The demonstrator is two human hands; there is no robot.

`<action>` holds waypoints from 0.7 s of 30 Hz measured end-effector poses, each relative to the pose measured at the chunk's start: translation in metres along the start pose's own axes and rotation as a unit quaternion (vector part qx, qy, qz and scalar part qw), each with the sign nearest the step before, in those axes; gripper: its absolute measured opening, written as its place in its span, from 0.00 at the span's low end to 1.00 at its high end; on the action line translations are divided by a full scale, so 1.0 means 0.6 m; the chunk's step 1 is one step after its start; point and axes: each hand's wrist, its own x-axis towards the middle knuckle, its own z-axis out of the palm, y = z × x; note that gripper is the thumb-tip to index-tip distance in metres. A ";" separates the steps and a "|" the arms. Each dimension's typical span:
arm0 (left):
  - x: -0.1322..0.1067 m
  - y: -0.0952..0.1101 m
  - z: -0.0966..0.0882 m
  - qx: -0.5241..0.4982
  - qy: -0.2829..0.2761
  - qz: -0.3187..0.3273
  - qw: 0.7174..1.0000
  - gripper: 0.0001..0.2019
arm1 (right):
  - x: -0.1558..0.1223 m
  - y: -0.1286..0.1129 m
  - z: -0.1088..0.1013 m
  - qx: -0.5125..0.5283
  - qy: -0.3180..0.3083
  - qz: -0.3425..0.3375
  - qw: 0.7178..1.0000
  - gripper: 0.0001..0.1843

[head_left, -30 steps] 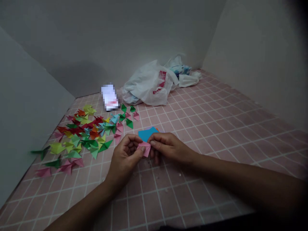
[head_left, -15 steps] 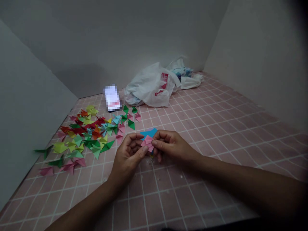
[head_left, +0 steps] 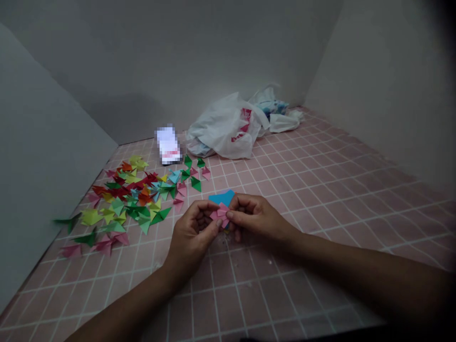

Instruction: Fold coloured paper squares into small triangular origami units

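Note:
A folded piece of pink origami paper point(head_left: 221, 213) is held between both hands, its creases spread like a small fan. My left hand point(head_left: 198, 223) pinches its left side between thumb and fingers. On the right side, my right hand point(head_left: 251, 212) grips it with thumb and index finger. Blue paper point(head_left: 221, 197) lies on the table just behind and below the pink piece, partly hidden by my hands. Many folded paper cranes point(head_left: 137, 192) in red, green, yellow, pink and light blue are spread on the table to the left.
A lit phone point(head_left: 168, 145), its screen blurred out, leans upright near the back wall. Crumpled white plastic bags point(head_left: 224, 128) with red print lie beside it. The table wears a pink checked cover point(head_left: 320, 190). Pale walls point(head_left: 39, 142) enclose the left, back and right.
Both hands keep their hold on the pink paper. Its folds tilt slightly differently between the fingers, and the whole view has shifted a little.

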 end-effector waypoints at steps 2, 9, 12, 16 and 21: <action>0.000 0.000 0.000 0.004 -0.001 -0.001 1.000 0.09 | -0.002 -0.001 0.001 -0.013 0.005 -0.008 1.000 0.11; -0.001 0.005 0.000 -0.005 -0.004 -0.005 1.000 0.06 | -0.006 0.000 0.004 -0.042 0.011 -0.008 0.999 0.11; -0.002 0.006 0.000 0.002 -0.003 -0.006 1.000 0.05 | -0.007 0.000 0.004 -0.026 -0.010 0.008 1.000 0.11; -0.003 0.007 0.000 -0.007 -0.020 -0.016 1.000 0.05 | -0.006 0.002 0.004 -0.006 -0.022 0.010 1.000 0.15; -0.001 0.005 -0.001 -0.060 -0.029 -0.024 0.997 0.10 | -0.005 0.001 0.001 -0.023 -0.003 0.000 1.000 0.16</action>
